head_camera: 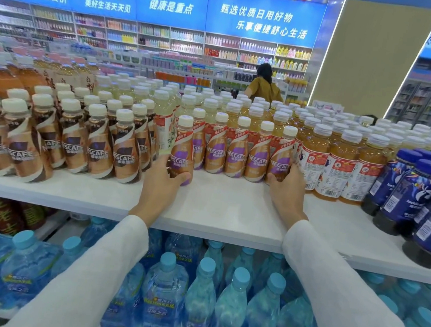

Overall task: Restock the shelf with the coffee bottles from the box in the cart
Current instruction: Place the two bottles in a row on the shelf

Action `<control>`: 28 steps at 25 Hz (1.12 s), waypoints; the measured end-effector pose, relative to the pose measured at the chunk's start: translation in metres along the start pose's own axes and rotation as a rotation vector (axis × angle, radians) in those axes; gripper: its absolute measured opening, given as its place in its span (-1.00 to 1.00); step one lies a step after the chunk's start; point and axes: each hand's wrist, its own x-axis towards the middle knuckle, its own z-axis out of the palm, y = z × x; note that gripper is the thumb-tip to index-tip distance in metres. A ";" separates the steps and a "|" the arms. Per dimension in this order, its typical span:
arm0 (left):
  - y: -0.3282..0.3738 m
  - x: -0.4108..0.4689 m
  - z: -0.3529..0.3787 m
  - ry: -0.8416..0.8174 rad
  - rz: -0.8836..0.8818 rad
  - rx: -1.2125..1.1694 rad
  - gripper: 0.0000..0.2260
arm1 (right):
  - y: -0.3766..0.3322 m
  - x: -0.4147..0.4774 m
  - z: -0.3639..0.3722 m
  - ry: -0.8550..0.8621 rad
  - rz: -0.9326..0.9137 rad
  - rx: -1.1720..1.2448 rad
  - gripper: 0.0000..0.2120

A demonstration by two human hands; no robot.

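Note:
A row of tan-and-purple Nescafe coffee bottles (237, 152) with cream caps stands on the white top shelf (226, 206). My left hand (162, 182) grips the leftmost one (182, 144) near its base; that bottle stands a little in front of the row. My right hand (286, 187) holds the rightmost bottle (282, 156) of the row at its lower part. Both bottles are upright on the shelf. The cart and its box are out of view.
Brown-swirl Nescafe bottles (75, 140) fill the shelf to the left, orange tea bottles (339, 161) and dark blue bottles (415, 191) the right. Pale drink bottles stand behind. Water bottles (198, 292) crowd the shelf below. A person (264, 86) stands in the aisle beyond.

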 end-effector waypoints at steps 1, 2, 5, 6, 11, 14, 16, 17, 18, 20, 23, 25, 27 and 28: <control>0.001 0.002 0.001 0.000 -0.004 0.000 -0.45 | -0.001 -0.001 0.000 -0.002 0.004 0.006 -0.37; 0.002 0.004 0.003 -0.001 -0.007 -0.002 -0.45 | -0.002 -0.002 0.000 -0.002 0.007 0.011 -0.35; 0.004 0.008 0.006 -0.002 -0.007 -0.002 -0.42 | -0.004 -0.004 -0.001 0.002 0.017 0.006 -0.30; 0.004 0.010 0.007 0.005 -0.009 -0.004 -0.41 | -0.004 -0.004 -0.001 0.000 0.019 0.006 -0.30; 0.005 0.013 0.010 0.025 -0.047 0.003 -0.37 | -0.002 -0.005 -0.003 -0.005 0.003 0.030 -0.36; 0.006 0.014 0.011 0.022 -0.061 0.008 -0.36 | -0.002 -0.004 -0.003 0.001 0.002 0.017 -0.37; 0.006 0.015 0.011 0.021 -0.058 0.012 -0.36 | -0.002 -0.005 -0.003 0.014 -0.006 0.010 -0.39; 0.006 0.016 0.012 0.021 -0.056 0.013 -0.37 | -0.002 -0.005 -0.003 0.016 -0.011 0.013 -0.40; 0.006 0.016 0.012 0.021 -0.052 0.014 -0.37 | -0.002 -0.005 -0.004 0.017 -0.016 0.017 -0.40; 0.006 0.017 0.013 0.016 -0.052 0.009 -0.37 | -0.003 -0.005 -0.004 0.022 -0.012 0.017 -0.41; 0.005 0.018 0.014 0.003 -0.059 0.003 -0.37 | -0.003 -0.006 -0.004 0.028 0.012 0.029 -0.40; 0.005 0.018 0.014 0.000 -0.053 0.003 -0.36 | -0.004 -0.006 -0.004 0.034 0.024 0.033 -0.36; 0.005 0.018 0.015 0.002 -0.055 0.002 -0.36 | -0.004 -0.007 -0.004 0.031 0.019 0.023 -0.34; 0.005 0.018 0.015 0.004 -0.059 0.002 -0.35 | -0.004 -0.007 -0.004 0.031 0.019 0.015 -0.34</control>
